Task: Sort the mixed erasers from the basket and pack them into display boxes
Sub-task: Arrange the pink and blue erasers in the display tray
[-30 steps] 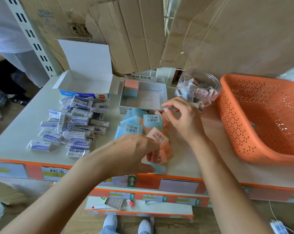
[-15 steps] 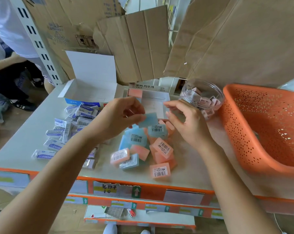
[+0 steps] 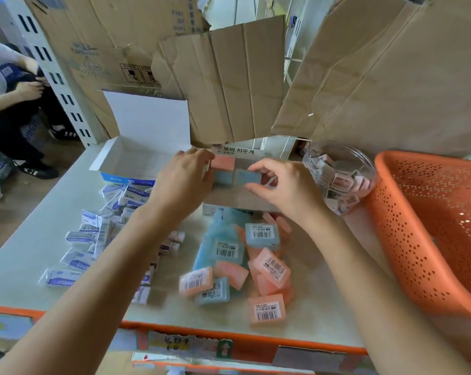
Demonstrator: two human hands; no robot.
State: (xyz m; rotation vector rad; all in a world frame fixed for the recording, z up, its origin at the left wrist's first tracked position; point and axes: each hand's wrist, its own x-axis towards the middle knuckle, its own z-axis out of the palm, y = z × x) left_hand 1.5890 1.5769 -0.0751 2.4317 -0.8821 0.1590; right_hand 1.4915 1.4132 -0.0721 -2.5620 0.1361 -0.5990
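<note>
Head view shows the right hand (image 3: 285, 188) pinching a blue eraser (image 3: 246, 177) into the barely filled display box (image 3: 237, 199), the left hand (image 3: 180, 182) with its grip unclear, and most loose erasers (image 3: 256, 255) unpacked nearer.

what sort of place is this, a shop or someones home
Probably a stationery shop's stockroom, not a home: flattened cardboard cartons stand behind the table, a slotted metal shelving upright rises at the left, and barcoded erasers lie in heaps beside retail display boxes.

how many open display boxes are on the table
2. A white box with a blue front at the back left, seemingly empty; a second box right of it, where the right hand holds a blue eraser. None seems hidden.
</note>
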